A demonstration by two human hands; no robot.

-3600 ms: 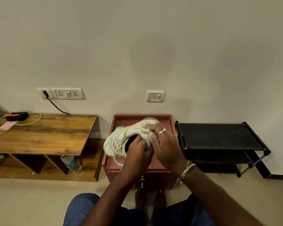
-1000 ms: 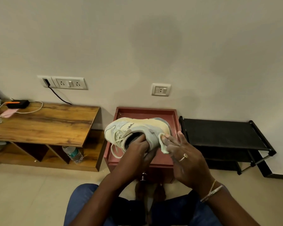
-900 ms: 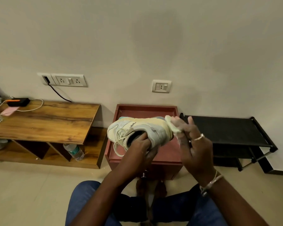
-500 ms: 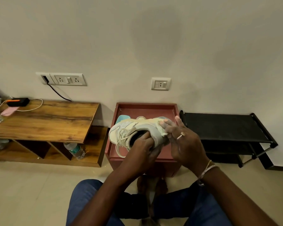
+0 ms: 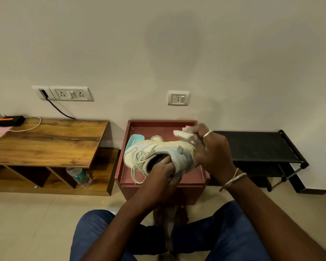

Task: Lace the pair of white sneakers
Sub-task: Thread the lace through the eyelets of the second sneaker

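Left fingers (image 5: 165, 163) at sneaker (image 5: 169, 147) collar edge

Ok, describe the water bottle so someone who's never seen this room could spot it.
Find the low wooden table against the wall, left of the red box. On its lower shelf, at the right end, sits the water bottle: clear plastic with a teal label, standing out against brown wood.

Left hand (image 5: 163, 173) grips the sneaker (image 5: 167, 147); right hand (image 5: 213, 155) pinches a pale cloth (image 5: 183, 134).
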